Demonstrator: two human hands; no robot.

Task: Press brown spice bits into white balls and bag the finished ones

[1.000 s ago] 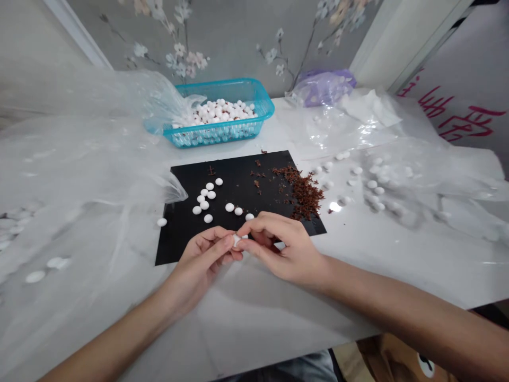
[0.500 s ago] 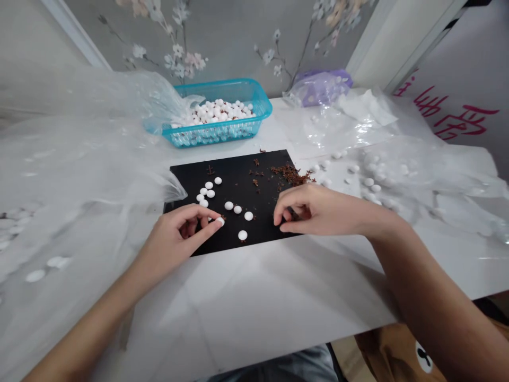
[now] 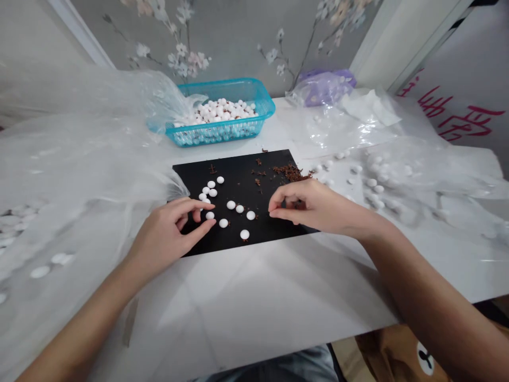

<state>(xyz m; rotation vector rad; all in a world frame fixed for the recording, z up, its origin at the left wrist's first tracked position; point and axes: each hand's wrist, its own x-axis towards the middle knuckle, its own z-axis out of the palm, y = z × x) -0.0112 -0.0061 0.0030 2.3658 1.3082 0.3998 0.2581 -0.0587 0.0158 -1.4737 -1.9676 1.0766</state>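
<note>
My left hand is over the left part of a black board, thumb and forefinger apart. A white ball lies between those fingertips, apparently not gripped. Just right of them rests another white ball with a small brown bit at its edge. Several more white balls lie on the board, some with brown bits. My right hand hovers over the board's right side, thumb and forefinger pinched together; whatever is in the pinch is too small to make out. Behind it sits a heap of small brown branched pieces.
A blue plastic basket full of white balls with brown bits stands at the back. Clear plastic bags cover the left side; more plastic and loose white balls lie right. A purple item sits at the back right.
My left fingers have let go of a white ball, spread apart and shifted slightly left around another ball. My right hand has moved a little left, its fingertips now closer together.
</note>
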